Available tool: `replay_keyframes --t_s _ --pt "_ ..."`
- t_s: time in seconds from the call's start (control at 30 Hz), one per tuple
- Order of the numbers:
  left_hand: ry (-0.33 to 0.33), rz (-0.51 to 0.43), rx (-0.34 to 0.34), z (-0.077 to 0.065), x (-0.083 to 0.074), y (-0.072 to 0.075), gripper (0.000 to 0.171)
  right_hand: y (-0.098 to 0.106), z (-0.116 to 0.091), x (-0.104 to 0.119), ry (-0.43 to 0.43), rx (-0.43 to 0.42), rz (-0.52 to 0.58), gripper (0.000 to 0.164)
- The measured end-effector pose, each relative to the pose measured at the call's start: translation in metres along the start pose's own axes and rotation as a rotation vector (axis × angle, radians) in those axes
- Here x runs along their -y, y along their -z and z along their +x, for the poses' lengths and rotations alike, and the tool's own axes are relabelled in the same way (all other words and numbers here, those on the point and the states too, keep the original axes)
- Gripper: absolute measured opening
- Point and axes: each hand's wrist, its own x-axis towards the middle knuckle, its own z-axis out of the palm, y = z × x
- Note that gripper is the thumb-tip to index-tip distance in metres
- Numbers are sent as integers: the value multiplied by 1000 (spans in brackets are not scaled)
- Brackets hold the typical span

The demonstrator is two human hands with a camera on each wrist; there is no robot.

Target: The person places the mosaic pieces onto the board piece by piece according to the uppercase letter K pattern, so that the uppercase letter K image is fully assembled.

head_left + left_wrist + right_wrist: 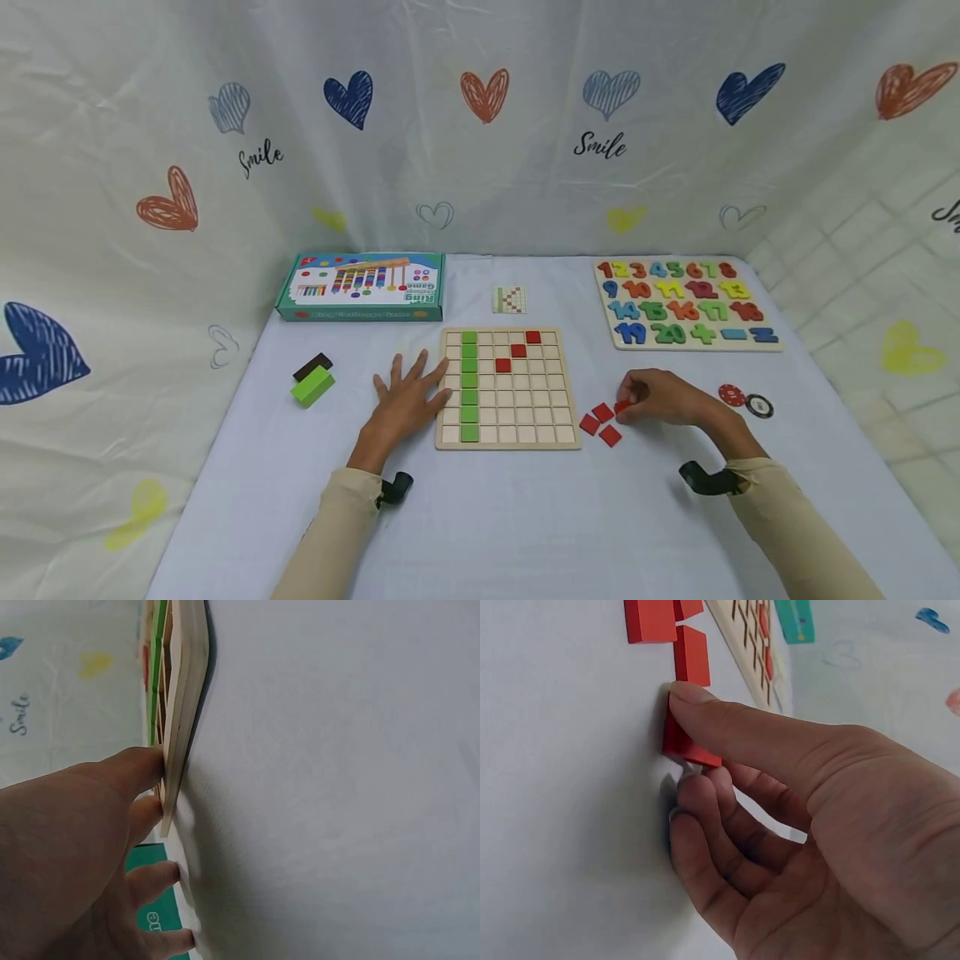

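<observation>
A square wooden grid board (510, 446) lies mid-table. Several green tiles (469, 381) fill most of its second column, and three red tiles (503, 365) form a diagonal towards its top right. My left hand (405, 408) has its fingers spread at the board's left edge; in the left wrist view the thumb (142, 766) presses against that edge. Just right of the board, my right hand (663, 397) pinches a red tile (679, 739) between thumb and fingers, low over the cloth. Three loose red tiles (611, 435) lie close beside it.
Behind the board is a small pattern card (509, 300). A ring game box (360, 315) stands back left, a number puzzle (686, 304) back right. Green (312, 387) and dark brown (307, 367) blocks lie left; red (731, 395) and black (760, 406) chips lie right.
</observation>
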Motion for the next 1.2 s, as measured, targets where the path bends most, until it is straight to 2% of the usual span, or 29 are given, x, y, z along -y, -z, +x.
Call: replay_keyframes --t_s 0.2,0.3,0.4,0.5,0.63,0.77,0.87,1.03,1.2 --pt "0 6 3 -1 -1 0 61 1 -9 -7 16 4 62 31" --pt "-3 11 0 -1 0 0 62 2 -12 -7 51 1 58 28" --pt "-7 16 -11 -1 1 0 62 2 -8 -1 90 -43 70 23" --pt "-10 15 -20 -1 2 0 62 -1 1 15 152 -124 94 18" --pt "-6 14 -14 -1 3 1 63 -17 23 54 239 -224 105 15" --pt "3 23 -5 1 3 1 63 -44 52 96 316 -250 123 12" --pt "4 18 -4 2 3 0 63 -64 73 120 360 -241 128 12" --pt "13 11 6 1 2 -1 64 -86 96 139 368 -208 109 10" --pt "6 15 6 1 2 -2 63 -93 101 141 356 -226 71 7"
